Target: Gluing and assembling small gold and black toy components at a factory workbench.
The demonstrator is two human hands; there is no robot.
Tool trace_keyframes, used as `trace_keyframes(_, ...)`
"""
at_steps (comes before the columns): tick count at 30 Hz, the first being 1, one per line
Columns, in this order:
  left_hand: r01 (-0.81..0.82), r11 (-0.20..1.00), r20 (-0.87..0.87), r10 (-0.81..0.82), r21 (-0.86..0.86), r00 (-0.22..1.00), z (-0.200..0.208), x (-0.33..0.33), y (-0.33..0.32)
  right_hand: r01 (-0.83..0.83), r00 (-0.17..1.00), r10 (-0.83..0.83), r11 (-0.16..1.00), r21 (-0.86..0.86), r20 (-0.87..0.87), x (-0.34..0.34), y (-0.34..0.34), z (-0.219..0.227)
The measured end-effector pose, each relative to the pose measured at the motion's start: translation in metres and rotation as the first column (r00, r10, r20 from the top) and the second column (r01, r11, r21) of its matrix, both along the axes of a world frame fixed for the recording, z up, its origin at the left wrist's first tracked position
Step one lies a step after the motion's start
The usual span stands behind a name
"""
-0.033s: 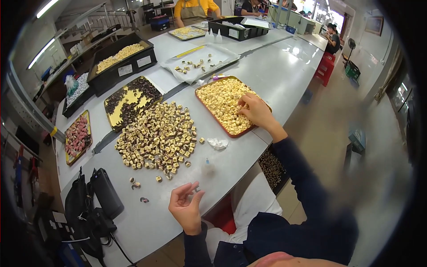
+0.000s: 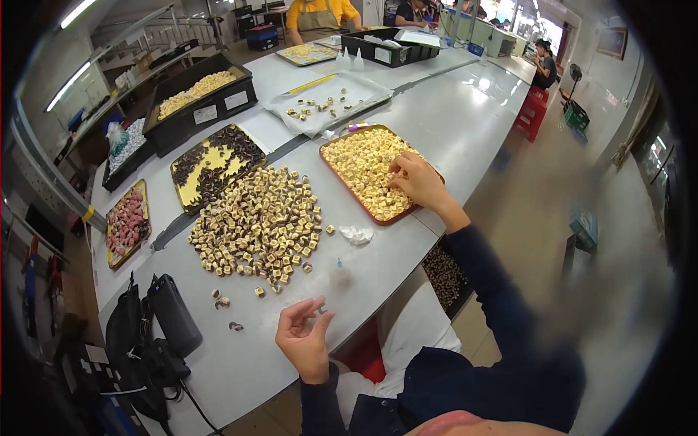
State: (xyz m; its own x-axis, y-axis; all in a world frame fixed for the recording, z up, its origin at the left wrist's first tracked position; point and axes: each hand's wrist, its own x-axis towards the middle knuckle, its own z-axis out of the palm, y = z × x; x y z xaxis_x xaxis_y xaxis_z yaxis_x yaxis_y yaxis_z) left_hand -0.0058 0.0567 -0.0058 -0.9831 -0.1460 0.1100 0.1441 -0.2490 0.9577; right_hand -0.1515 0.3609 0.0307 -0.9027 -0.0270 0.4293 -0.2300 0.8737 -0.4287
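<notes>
Above the near table edge, my left hand (image 2: 304, 341) pinches a small dark curved piece (image 2: 321, 309) between thumb and fingers. My right hand (image 2: 418, 180) reaches into a red-rimmed tray (image 2: 347, 190) full of small cream-yellow cube pieces (image 2: 356, 156). Its fingertips are closed together down among the cubes; whatever they grip is hidden. Left of that tray lies a large heap of cream cubes joined with dark pieces (image 2: 254, 221). Beyond the heap, a yellow tray (image 2: 207, 168) carries loose dark curved pieces (image 2: 240, 145).
A crumpled white tissue (image 2: 356, 234) lies between heap and tray. Black cases with cables (image 2: 174, 312) sit at the near left. Farther off are a pink-piece tray (image 2: 129, 225), a black bin (image 2: 240, 98) of cream pieces and a paper-lined tray (image 2: 349, 91). A person in orange (image 2: 320, 14) is across the table.
</notes>
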Motion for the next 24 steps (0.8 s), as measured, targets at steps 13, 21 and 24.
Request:
trace_keyframes(13,0.014,0.999,-0.004,-0.014,-0.042,1.000,0.001,0.003,0.000,-0.128,0.992,0.110,0.837,-0.531,-0.065,0.008,-0.010,0.007)
trace_keyframes(21,0.013,1.000,0.054,-0.013,-0.014,0.998,0.007,0.000,0.002,-0.199,0.955,0.294,0.516,-0.833,-0.046,0.018,-0.022,0.021)
trace_keyframes(24,0.029,0.999,0.019,-0.029,-0.031,0.999,0.006,-0.001,0.002,-0.184,0.934,0.340,0.200,-0.962,-0.108,0.029,-0.027,0.017)
